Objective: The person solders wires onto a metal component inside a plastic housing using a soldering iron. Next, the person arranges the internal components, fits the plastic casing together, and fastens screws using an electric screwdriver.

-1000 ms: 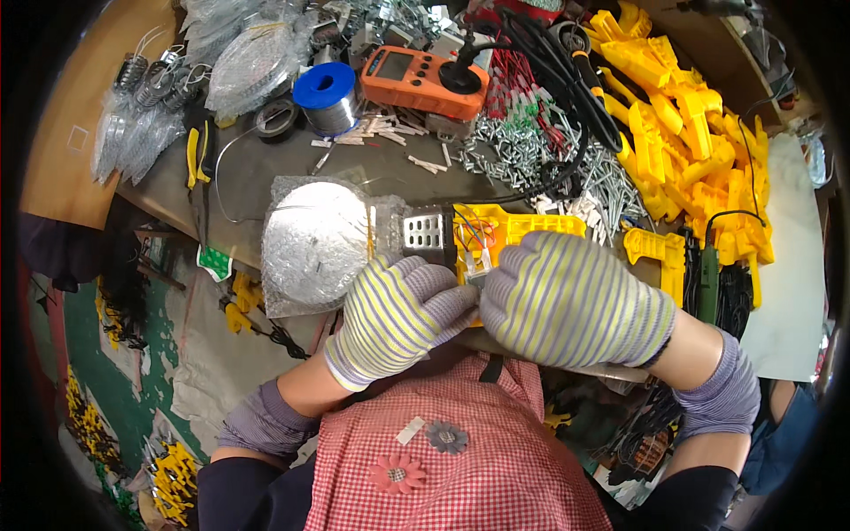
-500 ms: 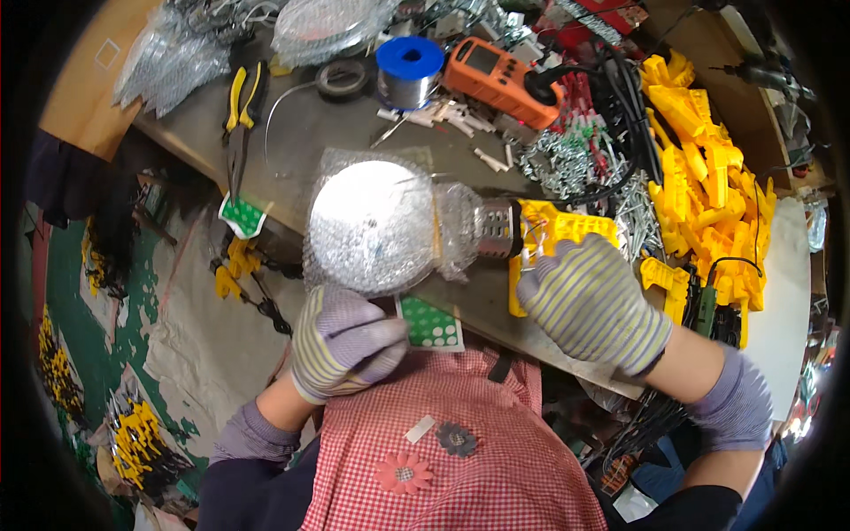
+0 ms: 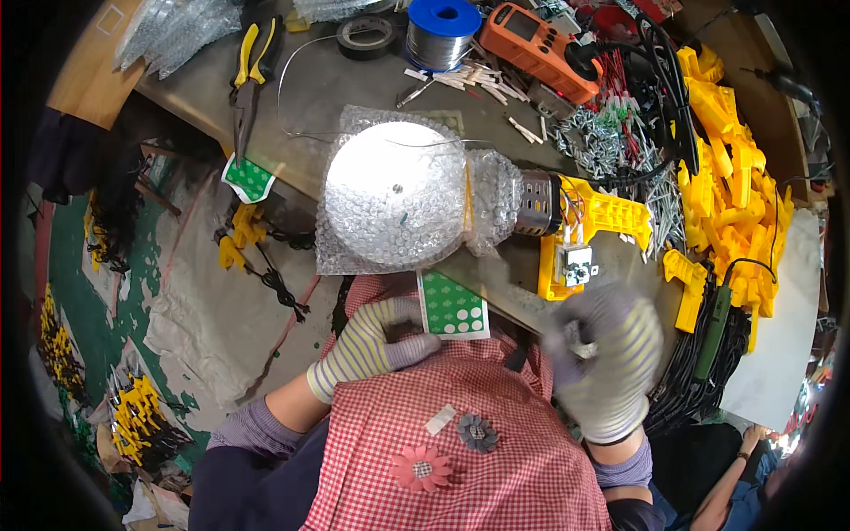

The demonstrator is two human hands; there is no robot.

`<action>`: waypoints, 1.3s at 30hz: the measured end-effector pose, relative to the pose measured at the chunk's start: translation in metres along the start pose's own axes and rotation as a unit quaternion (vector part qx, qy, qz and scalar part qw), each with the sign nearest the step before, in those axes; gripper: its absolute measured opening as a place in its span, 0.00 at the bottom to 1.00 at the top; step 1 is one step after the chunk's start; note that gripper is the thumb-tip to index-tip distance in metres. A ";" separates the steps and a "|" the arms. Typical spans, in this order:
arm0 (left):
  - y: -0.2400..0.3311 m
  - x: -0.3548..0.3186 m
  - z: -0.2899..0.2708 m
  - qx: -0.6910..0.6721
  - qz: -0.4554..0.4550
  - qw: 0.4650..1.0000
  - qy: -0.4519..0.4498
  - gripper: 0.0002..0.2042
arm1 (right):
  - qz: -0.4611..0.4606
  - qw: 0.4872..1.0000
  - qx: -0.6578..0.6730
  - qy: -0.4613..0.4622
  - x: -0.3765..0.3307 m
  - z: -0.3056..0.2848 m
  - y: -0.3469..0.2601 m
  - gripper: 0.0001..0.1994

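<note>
My left hand (image 3: 376,350), in a striped glove, is curved with thumb and fingers apart. It is beside a green sheet of round stickers (image 3: 447,301) at the table's front edge; I cannot see anything in it. My right hand (image 3: 611,358), also gloved and smeared by motion, is in front of a yellow plastic handle half (image 3: 611,211). Its fingers look curled, but what they hold is unclear. Wires and a small white-and-metal part (image 3: 575,264) lie in the handle. To its left joins a perforated metal collar (image 3: 537,203), then a round white lamp head (image 3: 390,199) in bubble wrap.
Pliers (image 3: 245,115) rest over another sticker sheet (image 3: 248,180). Behind are black tape (image 3: 367,40), a solder spool (image 3: 434,49) and an orange multimeter (image 3: 536,49). Screws (image 3: 589,146) and yellow handle parts (image 3: 726,203) are piled right. A person's arm (image 3: 726,487) shows lower right.
My right hand has come away from the handle toward me, uncovering the small part and wires. My left hand's fingers have spread from a curl. The view has shifted slightly.
</note>
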State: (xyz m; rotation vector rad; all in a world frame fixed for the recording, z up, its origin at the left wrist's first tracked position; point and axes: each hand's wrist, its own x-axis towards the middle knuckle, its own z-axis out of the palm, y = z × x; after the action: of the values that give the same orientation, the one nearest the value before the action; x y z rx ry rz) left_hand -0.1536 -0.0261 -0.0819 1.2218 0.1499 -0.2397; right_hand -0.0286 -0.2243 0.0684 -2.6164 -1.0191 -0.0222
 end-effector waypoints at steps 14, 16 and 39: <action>-0.008 0.012 0.005 0.180 0.215 0.954 0.107 0.14 | -0.126 0.986 0.085 -0.074 0.007 0.047 -0.014 0.06; -0.001 0.012 0.002 0.206 0.225 0.948 0.096 0.14 | -0.110 0.987 0.090 -0.075 0.008 0.049 -0.014 0.06; 0.038 0.006 -0.001 0.372 0.191 0.904 0.092 0.13 | -0.142 0.985 0.066 -0.075 -0.002 0.066 0.000 0.06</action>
State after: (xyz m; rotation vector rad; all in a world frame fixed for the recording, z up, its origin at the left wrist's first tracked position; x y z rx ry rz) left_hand -0.1380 -0.0137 -0.0491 2.0049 -0.0322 0.1903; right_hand -0.0367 -0.2051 0.0058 -2.3627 -1.3899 0.1702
